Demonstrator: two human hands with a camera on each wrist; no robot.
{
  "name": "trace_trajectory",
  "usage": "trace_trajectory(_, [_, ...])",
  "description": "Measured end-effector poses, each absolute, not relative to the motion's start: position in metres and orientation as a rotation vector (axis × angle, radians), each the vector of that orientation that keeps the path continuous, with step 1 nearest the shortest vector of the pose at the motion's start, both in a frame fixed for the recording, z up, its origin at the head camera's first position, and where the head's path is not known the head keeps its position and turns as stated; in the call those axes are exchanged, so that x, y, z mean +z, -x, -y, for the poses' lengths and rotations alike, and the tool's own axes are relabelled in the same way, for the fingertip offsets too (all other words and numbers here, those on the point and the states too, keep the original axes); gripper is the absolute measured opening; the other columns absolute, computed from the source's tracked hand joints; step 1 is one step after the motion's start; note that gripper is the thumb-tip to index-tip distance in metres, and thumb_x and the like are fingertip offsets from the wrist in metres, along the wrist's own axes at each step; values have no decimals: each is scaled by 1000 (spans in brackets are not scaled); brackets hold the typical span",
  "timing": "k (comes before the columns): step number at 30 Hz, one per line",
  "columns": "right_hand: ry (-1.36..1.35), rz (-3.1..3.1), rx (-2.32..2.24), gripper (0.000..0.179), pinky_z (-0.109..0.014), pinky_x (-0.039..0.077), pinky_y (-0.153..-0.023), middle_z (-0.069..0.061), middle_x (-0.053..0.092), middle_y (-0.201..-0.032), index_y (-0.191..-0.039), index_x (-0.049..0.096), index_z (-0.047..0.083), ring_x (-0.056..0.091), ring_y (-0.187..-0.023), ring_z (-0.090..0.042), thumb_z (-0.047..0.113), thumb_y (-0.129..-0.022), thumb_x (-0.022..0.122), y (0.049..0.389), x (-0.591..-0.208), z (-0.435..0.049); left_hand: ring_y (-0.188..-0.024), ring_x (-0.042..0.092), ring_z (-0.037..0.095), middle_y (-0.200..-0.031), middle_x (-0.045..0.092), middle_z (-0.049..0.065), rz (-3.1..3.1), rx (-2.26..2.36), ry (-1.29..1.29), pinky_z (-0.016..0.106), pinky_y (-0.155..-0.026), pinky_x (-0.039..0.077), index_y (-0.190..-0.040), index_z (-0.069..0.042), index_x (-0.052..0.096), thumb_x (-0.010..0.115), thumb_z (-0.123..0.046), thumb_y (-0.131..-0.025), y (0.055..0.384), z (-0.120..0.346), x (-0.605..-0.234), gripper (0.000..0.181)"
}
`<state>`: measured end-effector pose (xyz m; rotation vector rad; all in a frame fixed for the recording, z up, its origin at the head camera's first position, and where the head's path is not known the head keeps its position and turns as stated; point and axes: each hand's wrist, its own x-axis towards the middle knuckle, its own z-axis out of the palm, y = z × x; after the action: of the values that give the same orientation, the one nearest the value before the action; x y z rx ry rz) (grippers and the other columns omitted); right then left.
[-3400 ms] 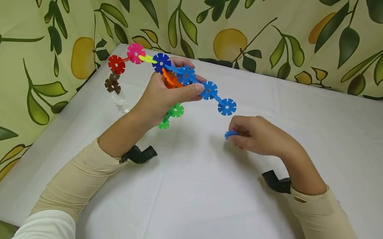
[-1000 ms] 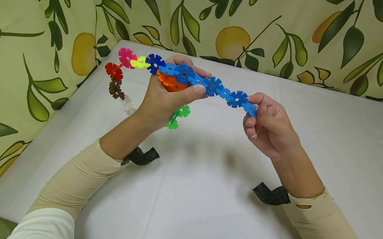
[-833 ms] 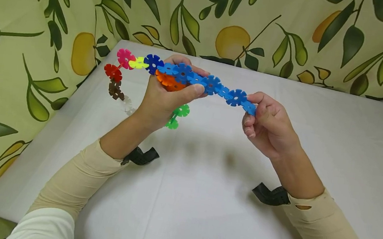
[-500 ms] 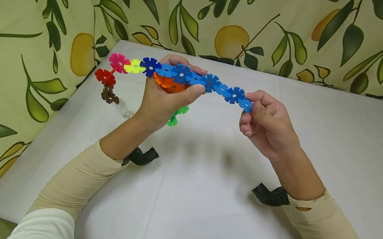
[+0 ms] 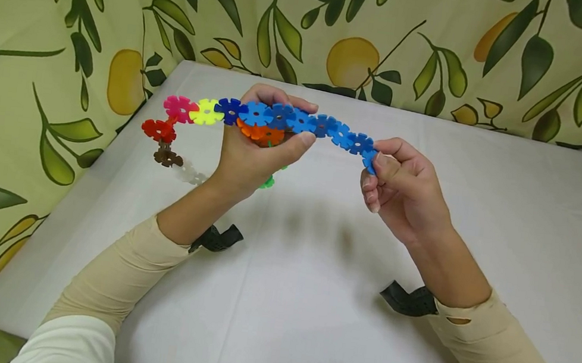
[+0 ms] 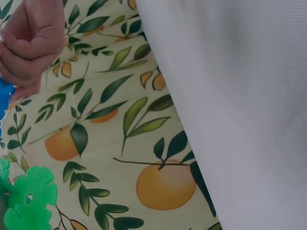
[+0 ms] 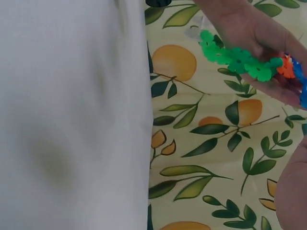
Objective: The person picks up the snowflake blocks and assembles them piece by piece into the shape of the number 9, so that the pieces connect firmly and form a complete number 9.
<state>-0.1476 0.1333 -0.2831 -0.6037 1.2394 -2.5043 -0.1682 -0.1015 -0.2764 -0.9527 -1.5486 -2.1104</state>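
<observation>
A chain of notched flower-shaped plastic discs, joined edge to edge, hangs above the table in the head view. My left hand (image 5: 245,161) grips it near the middle, thumb in front of the row of blue discs (image 5: 302,121). Behind that row sit orange discs (image 5: 260,134). Curving round at the left are a yellow disc (image 5: 206,112), a pink disc (image 5: 177,108), red, brown and clear ones. Green discs (image 7: 238,61) show best in the right wrist view, below my left palm. My right hand (image 5: 414,189) pinches the light blue disc (image 5: 370,162) at the chain's right end.
A white cloth covers the table (image 5: 299,302), with soft shadows beneath the hands. Behind and to the left hangs a curtain (image 5: 353,63) printed with leaves and fruit. A black wrist mount (image 5: 409,300) juts out from each sleeve.
My right hand rose from near the table with a blue disc, which now sits at the chain's right end. Since then the chain has tilted slightly, its pink and red end dropping.
</observation>
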Motion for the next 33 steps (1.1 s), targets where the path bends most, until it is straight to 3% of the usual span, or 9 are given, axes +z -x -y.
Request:
trace_trajectory(10, [717, -1446, -2407, 13, -20, 50, -49, -10, 67, -73, -106, 63, 0, 63, -57, -15, -6, -100, 53, 145, -280, -139, -104, 67, 34, -108, 72, 12, 1537, -2117, 991, 41, -78, 59, -103, -4, 53, 69, 13, -78, 169, 102, -277, 34])
trace_trajectory(17, [770, -1620, -2369, 12, -19, 45, -44, -9, 63, -72, -98, 66, -2, 54, -52, -14, 3, -102, 55, 138, -279, -125, -101, 69, 34, -104, 73, 11, 1507, -2167, 1049, 43, -81, 59, -104, -4, 54, 67, 12, -78, 169, 101, -275, 33])
trace_trajectory(22, [594, -1606, -2516, 14, -19, 42, -43, -11, 62, -71, -102, 62, -5, 50, -48, -15, 7, -103, 56, 137, -272, -121, -105, 68, 33, -105, 73, 13, 1416, -2156, 1065, 42, -83, 58, -102, -2, 53, 68, 13, -76, 171, 103, -272, 33])
trace_trajectory(29, [659, -1450, -2472, 27, -21, 41, -47, -11, 64, -82, -107, 61, 5, 52, -57, -17, 24, -109, 42, 137, -268, -126, -109, 66, 35, -111, 72, 14, 1458, -2202, 994, 39, -82, 58, -105, -7, 55, 68, 12, -78, 170, 104, -275, 35])
trace_trajectory(33, [672, -1455, -2483, 26, -21, 39, -47, -11, 64, -85, -110, 60, 6, 52, -58, -18, 24, -109, 42, 138, -267, -130, -108, 66, 37, -116, 70, 16, 1507, -2241, 936, 44, -85, 57, -108, -11, 55, 65, 10, -82, 170, 102, -276, 34])
